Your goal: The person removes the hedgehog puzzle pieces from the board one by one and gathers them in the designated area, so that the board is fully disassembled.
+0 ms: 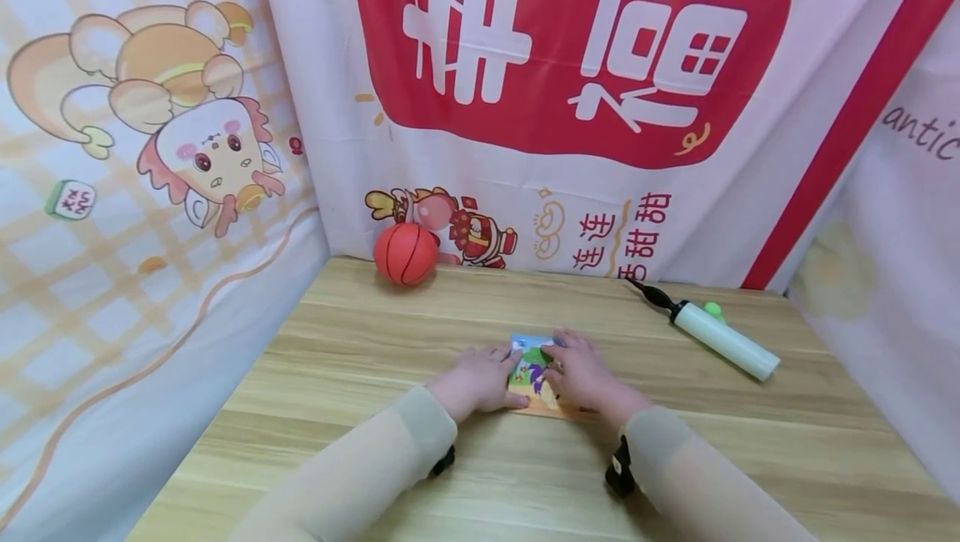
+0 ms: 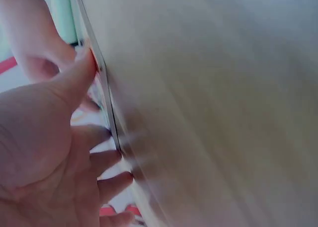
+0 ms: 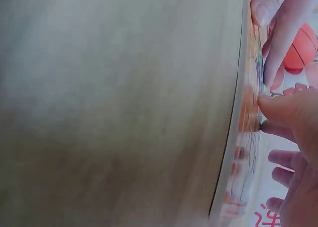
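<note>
A small flat picture board [image 1: 534,371], brightly coloured in blue, green, purple and orange, lies on the wooden table in the head view. On its left side rests my left hand [image 1: 480,379], thumb at the near-left corner and fingers along the left edge. My right hand [image 1: 588,375] covers the board's right part, its thumb and forefinger touching the surface. The right wrist view shows the board [image 3: 251,93] edge-on, with my right hand's [image 3: 298,137] thumb and forefinger close together on it. In the left wrist view, my left hand [image 2: 44,142] has its fingers extended.
A red toy basketball [image 1: 406,253] sits at the back left of the table [image 1: 360,342]. Towards the back right lies a pale hand pump [image 1: 723,338] with a black nozzle, and a small green object [image 1: 713,309] behind it. Printed cloths hang around the table.
</note>
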The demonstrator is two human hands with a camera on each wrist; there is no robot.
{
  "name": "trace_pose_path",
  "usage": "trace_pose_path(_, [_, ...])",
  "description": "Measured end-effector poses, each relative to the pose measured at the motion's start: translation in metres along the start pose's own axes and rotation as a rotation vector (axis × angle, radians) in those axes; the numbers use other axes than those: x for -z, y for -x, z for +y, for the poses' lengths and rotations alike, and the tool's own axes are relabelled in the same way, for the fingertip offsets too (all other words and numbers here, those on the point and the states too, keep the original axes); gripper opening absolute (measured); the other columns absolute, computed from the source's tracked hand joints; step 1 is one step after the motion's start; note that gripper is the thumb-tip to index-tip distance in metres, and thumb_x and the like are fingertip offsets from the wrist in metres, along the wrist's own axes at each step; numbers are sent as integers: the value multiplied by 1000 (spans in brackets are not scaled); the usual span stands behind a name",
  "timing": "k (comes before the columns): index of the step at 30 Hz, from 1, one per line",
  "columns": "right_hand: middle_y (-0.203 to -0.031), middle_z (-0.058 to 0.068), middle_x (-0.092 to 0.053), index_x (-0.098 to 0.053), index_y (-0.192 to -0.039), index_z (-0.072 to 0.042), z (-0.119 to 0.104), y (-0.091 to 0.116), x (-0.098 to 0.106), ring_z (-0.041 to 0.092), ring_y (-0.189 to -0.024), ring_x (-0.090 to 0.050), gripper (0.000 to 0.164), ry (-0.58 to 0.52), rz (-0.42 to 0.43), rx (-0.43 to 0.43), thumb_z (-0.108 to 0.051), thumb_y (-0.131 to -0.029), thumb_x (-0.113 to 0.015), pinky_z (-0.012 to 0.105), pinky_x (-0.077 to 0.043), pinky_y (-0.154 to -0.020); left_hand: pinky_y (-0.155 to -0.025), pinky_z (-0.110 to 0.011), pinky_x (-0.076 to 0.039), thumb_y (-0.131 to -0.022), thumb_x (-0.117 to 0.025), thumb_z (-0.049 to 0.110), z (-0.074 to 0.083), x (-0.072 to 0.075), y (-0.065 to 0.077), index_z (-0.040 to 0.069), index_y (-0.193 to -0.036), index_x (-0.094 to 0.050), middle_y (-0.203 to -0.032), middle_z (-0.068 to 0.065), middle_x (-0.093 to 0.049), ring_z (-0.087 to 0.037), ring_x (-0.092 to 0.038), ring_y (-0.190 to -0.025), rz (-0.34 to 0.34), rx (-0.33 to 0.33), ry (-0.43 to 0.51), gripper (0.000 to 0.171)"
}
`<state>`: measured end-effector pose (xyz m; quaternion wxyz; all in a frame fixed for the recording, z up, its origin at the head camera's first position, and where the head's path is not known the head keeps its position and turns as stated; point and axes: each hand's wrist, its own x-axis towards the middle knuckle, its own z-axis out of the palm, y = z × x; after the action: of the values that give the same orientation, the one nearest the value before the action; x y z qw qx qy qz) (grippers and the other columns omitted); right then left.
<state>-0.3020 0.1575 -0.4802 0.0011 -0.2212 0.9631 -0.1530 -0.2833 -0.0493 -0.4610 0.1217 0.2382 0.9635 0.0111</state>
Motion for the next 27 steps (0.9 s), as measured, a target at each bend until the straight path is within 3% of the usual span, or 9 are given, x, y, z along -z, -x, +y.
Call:
trace_pose_path(5, [-122, 10, -56, -66, -128, -12, 3, -10, 1, 30, -114, -48, 44, -56, 36, -83, -28, -89, -76, 50, -39, -100, -115, -51, -24, -89, -47, 74, 17, 2, -4, 15, -157, -30, -161, -5, -25, -24, -26, -145, 4, 8, -64, 91])
trace_pose_path(12, [-100, 6, -55, -65, -114, -13, 8, -27, 5, 23, -93, -52, 38, -187, -21, -155, -28, -84, -81, 42, -47, -81, -115, -49, -27, -88, -50, 73, 31, 9, -8, 12, -155, -32, -160, -5, -28, -22, -29, -144, -16, 29, -116, 92])
trace_pose_path(18, [-96, 8, -58, -60, -111, -10, 13, -36, 4, 23, -85, -55, 36, -361, -88, -205, -18, -83, -82, 40, -48, -78, -115, -50, -25, -82, -55, 78, 22, 5, -16, 12, -157, -29, -161, -5, -27, -25, -29, -144, -36, 29, -28, 103])
trace_pose_path(21, [-95, 8, -58, -60, -111, -11, 13, -39, 3, 23, -84, -55, 37, -387, -102, -214, -17, -83, -83, 39, -48, -76, -115, -47, -26, -76, -58, 81, 13, 5, -19, 14, -158, -27, -161, -4, -25, -27, -28, -144, -42, 26, 15, 110])
trace_pose_path(27, [-97, 8, -57, -59, -117, -12, 12, -41, 2, 24, -87, -55, 40, -418, -119, -217, -17, -84, -81, 40, -48, -79, -115, -50, -25, -64, -65, 85, 2, 9, -28, 17, -158, -25, -162, -5, -24, -31, -28, -144, -48, 29, 7, 123])
